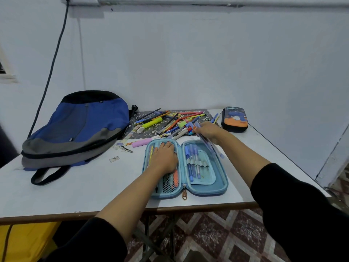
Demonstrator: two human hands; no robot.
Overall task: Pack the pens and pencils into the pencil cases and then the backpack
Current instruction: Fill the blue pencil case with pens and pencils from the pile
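A light blue pencil case (222, 183) lies open near the table's front edge. Three blue pens (192, 163) sit in its right half's loops. My left hand (165, 157) rests flat on the left half, over the mesh pocket with pencils in it. My right hand (207, 130) is above the case's far right corner and grips blue pens (210, 146) that slant down over the right half, blurred. A heap of loose pens and pencils (170, 120) lies on a grey mat behind. A blue and grey backpack (75, 127) lies at the left.
A dark pencil case (234, 119) with orange print lies shut at the back right by the wall. A pink eraser (141, 143), a white eraser (140, 130) and paper scraps (114, 159) lie between backpack and case. The white table (85, 186) ends just before me.
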